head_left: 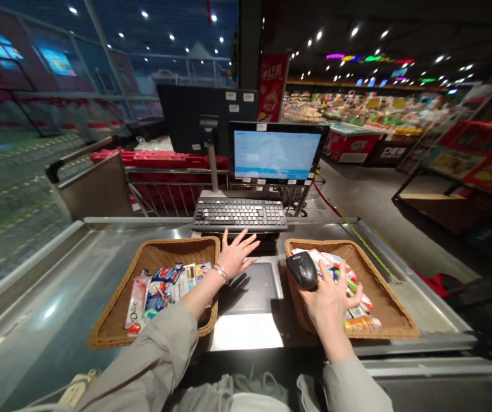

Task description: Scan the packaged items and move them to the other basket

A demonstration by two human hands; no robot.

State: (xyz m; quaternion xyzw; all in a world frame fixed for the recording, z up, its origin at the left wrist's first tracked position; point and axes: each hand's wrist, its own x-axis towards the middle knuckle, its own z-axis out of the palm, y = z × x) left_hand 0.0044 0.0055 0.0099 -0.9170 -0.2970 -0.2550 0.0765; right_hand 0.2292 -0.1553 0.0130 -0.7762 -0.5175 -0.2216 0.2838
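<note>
My left hand (236,254) is open, its fingers spread over the counter just in front of the black keyboard (241,214); a bracelet circles its wrist. Beneath it lies a flat grey scanner plate (250,289). A black barcode scanner (301,270) sits against the thumb side of my right hand (329,300), its handle hidden by the hand. The other fingers of that hand reach spread out over packaged snacks (359,324) in the right wicker basket (394,309). Under my left forearm, the left wicker basket (114,312) holds several packets, among them a pink Dove pack (136,303).
A lit monitor (276,153) stands behind the keyboard, with a second dark screen (203,114) turned away beside it. Metal edges border the steel counter (56,297). Beyond are a shopping cart (164,186) and shop displays; a power strip (77,389) lies at lower left.
</note>
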